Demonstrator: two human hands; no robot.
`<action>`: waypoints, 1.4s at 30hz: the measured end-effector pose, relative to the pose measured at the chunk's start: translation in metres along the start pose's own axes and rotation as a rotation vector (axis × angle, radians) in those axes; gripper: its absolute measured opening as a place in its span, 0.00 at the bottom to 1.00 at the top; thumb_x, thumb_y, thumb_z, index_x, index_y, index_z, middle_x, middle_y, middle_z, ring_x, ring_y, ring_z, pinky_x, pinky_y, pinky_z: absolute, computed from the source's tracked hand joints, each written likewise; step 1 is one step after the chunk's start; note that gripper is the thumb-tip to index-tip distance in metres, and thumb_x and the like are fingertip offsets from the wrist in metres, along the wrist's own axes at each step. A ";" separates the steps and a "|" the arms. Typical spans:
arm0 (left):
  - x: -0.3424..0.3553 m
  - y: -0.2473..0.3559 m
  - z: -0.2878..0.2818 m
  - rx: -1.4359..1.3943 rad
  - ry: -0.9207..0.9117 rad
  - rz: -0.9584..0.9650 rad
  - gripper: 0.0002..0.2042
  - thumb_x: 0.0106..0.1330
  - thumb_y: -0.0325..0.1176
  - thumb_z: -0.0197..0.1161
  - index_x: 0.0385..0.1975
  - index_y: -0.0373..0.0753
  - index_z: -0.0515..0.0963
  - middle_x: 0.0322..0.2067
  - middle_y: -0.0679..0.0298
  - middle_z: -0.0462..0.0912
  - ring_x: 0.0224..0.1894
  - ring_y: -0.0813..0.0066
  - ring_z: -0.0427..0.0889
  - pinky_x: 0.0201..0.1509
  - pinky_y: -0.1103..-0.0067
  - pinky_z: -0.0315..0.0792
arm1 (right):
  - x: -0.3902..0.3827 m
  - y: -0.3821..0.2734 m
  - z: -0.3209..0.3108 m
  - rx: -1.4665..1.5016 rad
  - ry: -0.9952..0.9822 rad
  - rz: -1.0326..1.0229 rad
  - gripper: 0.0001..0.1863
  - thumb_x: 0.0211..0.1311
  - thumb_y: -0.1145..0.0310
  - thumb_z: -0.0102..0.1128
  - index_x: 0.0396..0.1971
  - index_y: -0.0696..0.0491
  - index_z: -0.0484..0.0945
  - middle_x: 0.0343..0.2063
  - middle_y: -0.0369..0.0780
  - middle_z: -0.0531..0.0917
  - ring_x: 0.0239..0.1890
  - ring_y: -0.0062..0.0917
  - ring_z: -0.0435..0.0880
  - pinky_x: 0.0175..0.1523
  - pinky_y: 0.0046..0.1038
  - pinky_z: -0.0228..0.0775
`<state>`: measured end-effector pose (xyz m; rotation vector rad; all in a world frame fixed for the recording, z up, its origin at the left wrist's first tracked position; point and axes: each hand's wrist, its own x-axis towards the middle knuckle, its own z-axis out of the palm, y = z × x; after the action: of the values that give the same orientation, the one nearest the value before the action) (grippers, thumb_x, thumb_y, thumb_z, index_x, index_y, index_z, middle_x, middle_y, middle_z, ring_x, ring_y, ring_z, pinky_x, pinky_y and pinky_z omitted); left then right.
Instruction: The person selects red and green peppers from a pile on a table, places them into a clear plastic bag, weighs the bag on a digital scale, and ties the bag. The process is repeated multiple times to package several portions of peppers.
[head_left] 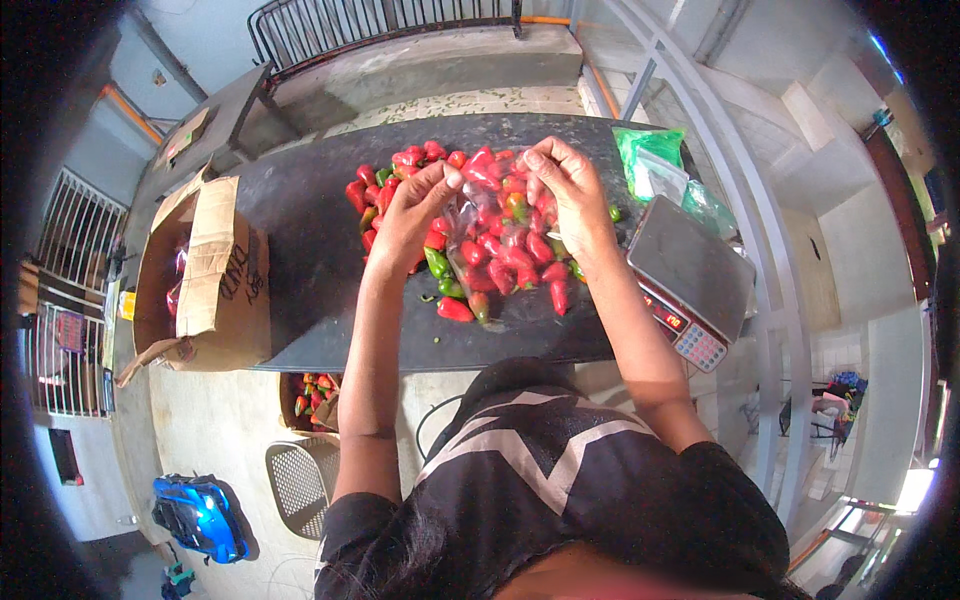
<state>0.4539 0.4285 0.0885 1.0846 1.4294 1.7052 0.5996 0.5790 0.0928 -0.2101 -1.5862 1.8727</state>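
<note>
My left hand [415, 208] and my right hand [570, 190] are raised a little apart over the black table. Each pinches an upper edge of a clear plastic bag [462, 235], which hangs between them. Seen through and around the plastic is a heap of small peppers [384, 195], mostly red with several green ones. I cannot tell how many of the peppers lie inside the bag and how many behind it. A loose red pepper [455, 310] rests on the table at the near side of the heap.
A digital scale [690, 265] stands right of the heap, with green and clear plastic bags [650, 160] behind it. An opened cardboard box [215, 265] sits at the table's left. Below are a box of peppers [318, 390], a plastic chair [300, 480] and a blue backpack [203, 515].
</note>
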 end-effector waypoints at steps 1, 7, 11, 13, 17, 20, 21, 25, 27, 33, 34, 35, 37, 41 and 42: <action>-0.003 0.000 0.002 0.006 0.031 0.022 0.12 0.72 0.43 0.55 0.36 0.39 0.75 0.31 0.75 0.76 0.36 0.89 0.72 0.42 0.85 0.66 | 0.000 0.004 0.001 -0.020 0.006 -0.011 0.10 0.68 0.64 0.57 0.30 0.54 0.77 0.19 0.29 0.73 0.22 0.10 0.69 0.30 0.15 0.63; -0.008 -0.016 0.023 0.012 0.056 0.111 0.10 0.65 0.34 0.65 0.39 0.36 0.77 0.35 0.70 0.80 0.38 0.86 0.76 0.39 0.85 0.70 | -0.015 0.024 0.014 -0.298 0.138 -0.109 0.11 0.69 0.65 0.55 0.28 0.53 0.77 0.17 0.25 0.70 0.18 0.06 0.62 0.23 0.14 0.52; -0.010 -0.032 0.028 -0.033 0.153 0.049 0.06 0.64 0.32 0.66 0.31 0.36 0.78 0.27 0.73 0.80 0.31 0.88 0.75 0.36 0.87 0.68 | -0.024 0.027 0.014 -0.246 0.138 -0.045 0.11 0.68 0.65 0.56 0.27 0.54 0.76 0.17 0.26 0.70 0.18 0.06 0.63 0.22 0.15 0.55; -0.012 -0.038 0.029 0.008 0.137 0.046 0.09 0.68 0.37 0.62 0.29 0.39 0.76 0.25 0.74 0.78 0.27 0.89 0.72 0.32 0.86 0.66 | -0.028 0.028 0.013 -0.203 0.154 -0.001 0.11 0.68 0.65 0.56 0.27 0.54 0.76 0.16 0.26 0.70 0.17 0.07 0.64 0.21 0.15 0.54; -0.017 -0.044 0.037 0.097 0.139 0.002 0.12 0.69 0.39 0.60 0.27 0.39 0.76 0.20 0.78 0.71 0.24 0.90 0.63 0.26 0.85 0.57 | -0.038 0.035 0.009 -0.089 0.203 0.103 0.10 0.67 0.65 0.58 0.27 0.54 0.75 0.18 0.26 0.71 0.17 0.07 0.66 0.21 0.15 0.56; -0.018 -0.048 0.048 0.014 0.176 0.125 0.12 0.69 0.37 0.60 0.27 0.36 0.76 0.20 0.79 0.68 0.24 0.91 0.62 0.25 0.85 0.55 | -0.043 0.041 0.004 -0.023 0.152 0.075 0.09 0.67 0.66 0.59 0.29 0.55 0.77 0.23 0.28 0.75 0.20 0.09 0.69 0.26 0.15 0.61; -0.019 -0.049 0.049 0.010 0.191 0.086 0.12 0.70 0.37 0.60 0.27 0.35 0.76 0.20 0.79 0.68 0.24 0.91 0.62 0.25 0.85 0.56 | -0.044 0.043 0.003 -0.002 0.125 0.049 0.08 0.66 0.66 0.59 0.31 0.55 0.77 0.25 0.30 0.77 0.22 0.10 0.71 0.28 0.14 0.63; -0.026 -0.057 0.046 0.030 0.120 -0.019 0.13 0.71 0.38 0.58 0.29 0.34 0.77 0.21 0.78 0.69 0.24 0.90 0.62 0.26 0.85 0.57 | -0.052 0.048 -0.001 0.006 0.155 0.164 0.07 0.66 0.66 0.60 0.31 0.54 0.78 0.25 0.29 0.76 0.24 0.09 0.72 0.30 0.14 0.64; -0.032 -0.067 0.051 0.024 0.105 -0.033 0.14 0.71 0.39 0.57 0.28 0.34 0.76 0.20 0.76 0.69 0.24 0.89 0.62 0.25 0.84 0.57 | -0.058 0.053 0.000 0.071 0.257 0.259 0.07 0.65 0.66 0.60 0.31 0.54 0.78 0.25 0.29 0.76 0.24 0.09 0.72 0.29 0.14 0.64; -0.045 -0.101 0.056 0.314 0.133 -0.067 0.15 0.71 0.38 0.58 0.28 0.31 0.77 0.15 0.71 0.67 0.21 0.86 0.62 0.24 0.81 0.59 | -0.075 0.078 -0.011 0.134 0.167 0.203 0.06 0.65 0.66 0.60 0.32 0.52 0.77 0.24 0.29 0.76 0.24 0.11 0.72 0.30 0.15 0.64; -0.050 -0.107 0.059 0.267 0.147 -0.124 0.15 0.70 0.37 0.58 0.26 0.31 0.76 0.16 0.67 0.68 0.22 0.84 0.64 0.25 0.80 0.61 | -0.081 0.083 -0.015 0.156 0.145 0.207 0.05 0.66 0.66 0.59 0.32 0.51 0.77 0.24 0.29 0.76 0.24 0.11 0.72 0.30 0.15 0.64; -0.056 -0.111 0.060 0.287 0.123 -0.110 0.15 0.70 0.38 0.58 0.27 0.31 0.76 0.17 0.68 0.69 0.23 0.85 0.65 0.26 0.80 0.62 | -0.087 0.089 -0.018 0.195 0.154 0.260 0.05 0.66 0.66 0.59 0.32 0.51 0.77 0.23 0.29 0.76 0.24 0.12 0.72 0.30 0.16 0.64; -0.066 -0.120 0.061 0.324 0.074 -0.114 0.14 0.71 0.38 0.57 0.28 0.32 0.77 0.18 0.70 0.70 0.24 0.85 0.66 0.29 0.82 0.63 | -0.103 0.100 -0.027 0.266 0.179 0.375 0.06 0.66 0.66 0.59 0.31 0.51 0.76 0.23 0.30 0.76 0.24 0.13 0.72 0.30 0.16 0.64; -0.078 -0.134 0.074 0.386 0.026 -0.073 0.14 0.68 0.37 0.60 0.28 0.30 0.76 0.21 0.63 0.73 0.27 0.80 0.71 0.32 0.78 0.67 | -0.134 0.116 -0.038 0.333 0.349 0.374 0.08 0.65 0.66 0.60 0.29 0.51 0.73 0.23 0.32 0.77 0.22 0.14 0.72 0.29 0.17 0.63; -0.081 -0.136 0.078 0.405 0.008 -0.061 0.11 0.67 0.34 0.61 0.28 0.31 0.77 0.23 0.63 0.74 0.27 0.80 0.71 0.32 0.79 0.68 | -0.140 0.117 -0.040 0.313 0.395 0.378 0.06 0.65 0.66 0.60 0.31 0.51 0.74 0.24 0.32 0.78 0.21 0.14 0.73 0.30 0.17 0.65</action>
<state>0.5556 0.4178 -0.0547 1.2280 1.8451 1.4112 0.6827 0.5265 -0.0659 -0.7317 -1.0217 2.1663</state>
